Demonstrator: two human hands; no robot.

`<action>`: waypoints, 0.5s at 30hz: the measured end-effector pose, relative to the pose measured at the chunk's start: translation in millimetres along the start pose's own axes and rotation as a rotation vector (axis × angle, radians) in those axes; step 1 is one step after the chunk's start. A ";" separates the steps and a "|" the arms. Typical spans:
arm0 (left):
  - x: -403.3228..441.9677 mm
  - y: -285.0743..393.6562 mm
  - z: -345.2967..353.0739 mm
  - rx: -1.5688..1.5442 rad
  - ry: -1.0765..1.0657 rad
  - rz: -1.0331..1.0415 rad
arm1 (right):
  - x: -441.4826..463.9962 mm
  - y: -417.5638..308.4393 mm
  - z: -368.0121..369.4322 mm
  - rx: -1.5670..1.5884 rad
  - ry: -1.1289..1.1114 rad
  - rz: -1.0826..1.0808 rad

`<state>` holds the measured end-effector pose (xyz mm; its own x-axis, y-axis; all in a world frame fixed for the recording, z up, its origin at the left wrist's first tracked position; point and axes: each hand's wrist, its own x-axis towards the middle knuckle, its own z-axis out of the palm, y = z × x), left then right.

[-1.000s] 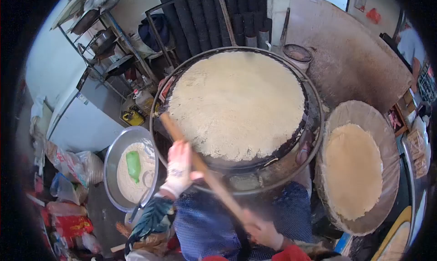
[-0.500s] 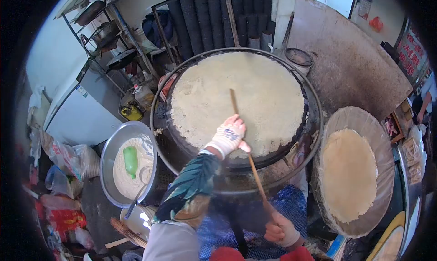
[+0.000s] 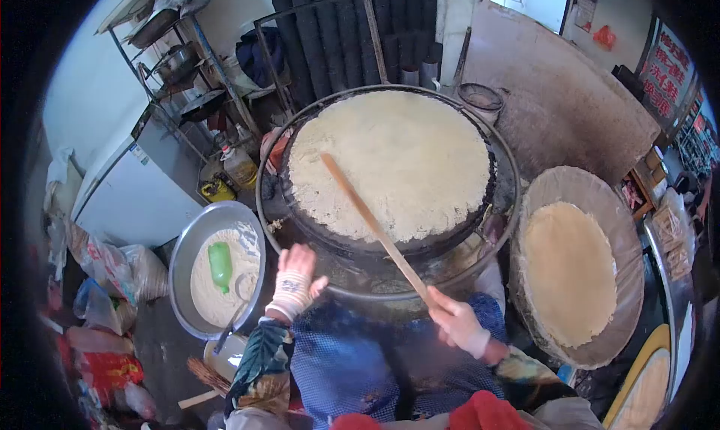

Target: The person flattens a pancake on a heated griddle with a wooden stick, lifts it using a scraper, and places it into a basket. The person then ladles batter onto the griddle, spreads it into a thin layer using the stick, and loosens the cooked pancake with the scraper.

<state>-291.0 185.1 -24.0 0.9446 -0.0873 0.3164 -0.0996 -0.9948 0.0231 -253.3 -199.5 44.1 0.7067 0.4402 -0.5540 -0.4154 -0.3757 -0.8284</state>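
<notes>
A large round griddle (image 3: pixel 501 167) stands in front of me, its plate covered by a wide, thin, pale flatbread (image 3: pixel 397 156). My right hand (image 3: pixel 463 326) is closed around the lower end of a long flat wooden spatula (image 3: pixel 371 224). The spatula slants up to the left, its far end over the flatbread's left part; whether it touches is hard to tell. In a glove that leaves the fingers bare, my left hand (image 3: pixel 296 278) is off the spatula near the griddle's front-left rim, thumb apart, holding nothing.
At left, a metal basin (image 3: pixel 178 280) holds flour, a green scoop-like object (image 3: pixel 220 266) and a ladle. On the right, a cloth-covered round tray (image 3: pixel 630 280) carries another flatbread (image 3: pixel 570 272). A broom (image 3: pixel 206 374) lies low left. Behind the griddle leans a large board (image 3: pixel 555 92).
My left hand has let go of the spatula and moved down and left. My right hand has risen, and the spatula's far end has swung left over the flatbread.
</notes>
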 end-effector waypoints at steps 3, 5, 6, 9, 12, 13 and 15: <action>-5.1 7.0 22.1 0.059 -0.132 0.011 | 24.7 10.3 27.2 -0.161 -0.124 -0.158; -6.1 24.2 25.4 0.012 -0.062 0.035 | 19.9 -0.2 44.7 -0.092 -0.239 -0.185; -0.8 44.7 3.2 0.127 -0.128 0.029 | 14.9 -3.2 42.5 -0.114 -0.195 -0.165; -9.5 63.9 56.7 0.194 -0.096 -0.057 | 4.8 -1.1 12.1 0.006 -0.064 -0.114; -3.4 124.1 50.5 0.154 0.140 -0.098 | 32.9 31.7 41.5 0.062 -0.220 -0.179; -7.6 143.9 66.1 0.171 0.141 -0.104 | 37.8 37.7 57.1 0.028 -0.282 -0.269; -39.3 170.2 85.6 -0.547 0.002 -0.149 | 28.0 27.0 68.1 0.006 -0.371 -0.255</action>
<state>-318.3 14.6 -113.7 0.9604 0.0524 0.2737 -0.1133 -0.8239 0.5553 -283.7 -141.8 0.5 0.5344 0.7809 -0.3233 -0.2588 -0.2130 -0.9422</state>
